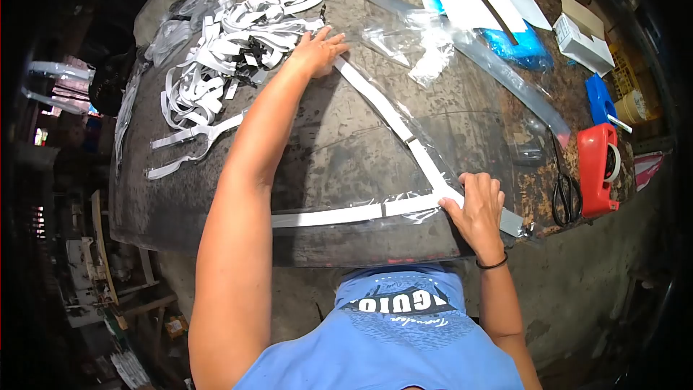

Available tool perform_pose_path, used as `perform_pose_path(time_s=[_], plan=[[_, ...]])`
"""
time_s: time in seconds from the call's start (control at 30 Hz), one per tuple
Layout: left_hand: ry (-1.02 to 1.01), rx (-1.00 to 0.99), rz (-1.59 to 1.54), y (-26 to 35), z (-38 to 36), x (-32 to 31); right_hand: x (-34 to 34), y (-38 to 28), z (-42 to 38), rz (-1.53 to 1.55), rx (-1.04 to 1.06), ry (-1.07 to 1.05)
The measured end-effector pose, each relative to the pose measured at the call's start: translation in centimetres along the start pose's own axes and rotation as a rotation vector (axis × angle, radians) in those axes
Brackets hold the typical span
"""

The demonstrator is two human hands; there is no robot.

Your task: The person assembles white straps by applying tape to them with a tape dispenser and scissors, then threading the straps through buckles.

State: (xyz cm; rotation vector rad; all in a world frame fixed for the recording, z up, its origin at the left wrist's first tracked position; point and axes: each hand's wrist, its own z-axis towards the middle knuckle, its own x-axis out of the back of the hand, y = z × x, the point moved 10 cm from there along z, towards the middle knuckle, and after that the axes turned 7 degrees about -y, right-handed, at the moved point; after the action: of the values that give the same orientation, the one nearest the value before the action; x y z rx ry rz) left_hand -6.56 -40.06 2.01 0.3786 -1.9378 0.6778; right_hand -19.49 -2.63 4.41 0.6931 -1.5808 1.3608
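Note:
A pair of white suspenders [386,110], in a Y shape with dark adjuster slides, lies on the dark table in clear plastic. My left hand [317,54] reaches to the far end of one strap, its fingers stretched out and lying over it. Near the table's front edge, my right hand [478,211] grips the suspenders where the straps join, its thumb on the white band and its fingers bent. The other strap runs left along the front edge and passes behind my left forearm. A heap of white suspenders [238,43] with dark clips lies beyond my left arm.
Clear plastic bags [433,50], a long plastic strip [498,65] and papers [476,0] lie at the far right. Black scissors [566,198], a red tape dispenser [598,170] and a small white box [583,40] are along the right edge.

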Motion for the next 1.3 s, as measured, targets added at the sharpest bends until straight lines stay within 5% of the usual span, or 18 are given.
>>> perform_pose_path(time_s=[0.17, 0.3, 0.57, 0.9, 1.3], plan=[[-0.292, 0.013, 0.111, -1.0, 1.7, -2.4, -0.5, 0.0, 0.2, 0.003, -0.03, -0.042], [-0.17, -0.043, -0.077, -1.5, -1.0, -1.0, -0.5, 0.3, 0.2, 0.005, -0.021, -0.025], [-0.308, -0.028, 0.035, -1.5, -1.8, -2.4, -1.0, 0.6, 0.3, -0.008, -0.02, -0.033], [-0.401, -0.123, -0.282, -3.5, -1.0, -4.5, -0.5, -0.1, 0.6, 0.023, -0.017, -0.045], [-0.336, -0.049, -0.045, -2.7, -3.6, -3.0, -0.5, -0.1, 0.8, 0.038, -0.057, -0.076]])
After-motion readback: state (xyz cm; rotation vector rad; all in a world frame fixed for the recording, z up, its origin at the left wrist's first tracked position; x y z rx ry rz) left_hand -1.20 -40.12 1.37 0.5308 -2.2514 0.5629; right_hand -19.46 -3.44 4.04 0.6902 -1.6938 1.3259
